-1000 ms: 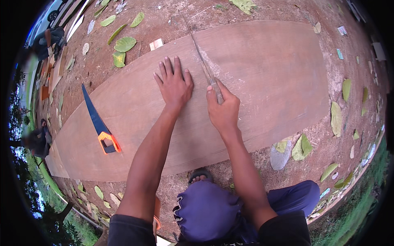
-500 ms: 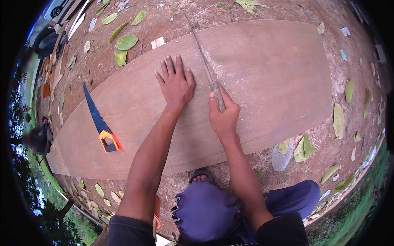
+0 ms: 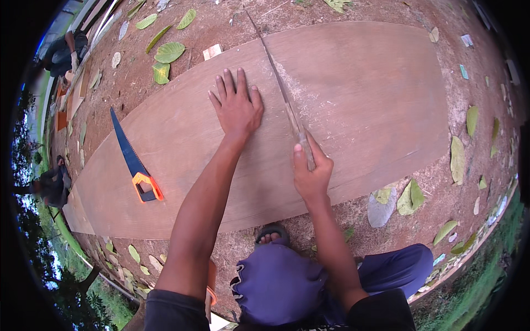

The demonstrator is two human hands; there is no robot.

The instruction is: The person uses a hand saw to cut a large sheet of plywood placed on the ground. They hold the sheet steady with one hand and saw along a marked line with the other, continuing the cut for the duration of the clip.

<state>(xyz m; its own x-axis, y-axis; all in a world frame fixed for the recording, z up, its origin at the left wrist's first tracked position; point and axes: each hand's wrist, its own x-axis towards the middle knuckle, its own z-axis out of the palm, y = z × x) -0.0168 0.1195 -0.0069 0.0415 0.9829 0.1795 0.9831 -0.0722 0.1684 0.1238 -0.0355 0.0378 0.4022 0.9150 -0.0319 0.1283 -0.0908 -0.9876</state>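
A large brown plywood sheet (image 3: 381, 94) lies before me. My left hand (image 3: 239, 110) rests on it with fingers spread, holding nothing, just left of an old hand saw (image 3: 279, 80). My right hand (image 3: 312, 168) is closed round that saw's handle; its long blade crosses the sheet's far edge, with pale sawdust along its right side. Another saw (image 3: 133, 155), with a dark blade and an orange-and-black handle, lies on the sheet to the left of my hands.
At the upper left a person (image 3: 62, 52) bends beside scattered boards (image 3: 77, 96); another person (image 3: 53, 186) is at the far left. A small wood offcut (image 3: 212, 51) lies behind the sheet. Fallen leaves (image 3: 169, 52) dot the dirt. My sandalled foot (image 3: 270, 236) is at the near edge.
My right hand has moved back toward me and rightward, drawing the saw along. My left hand stays spread on the sheet, appearing slightly higher in the picture.
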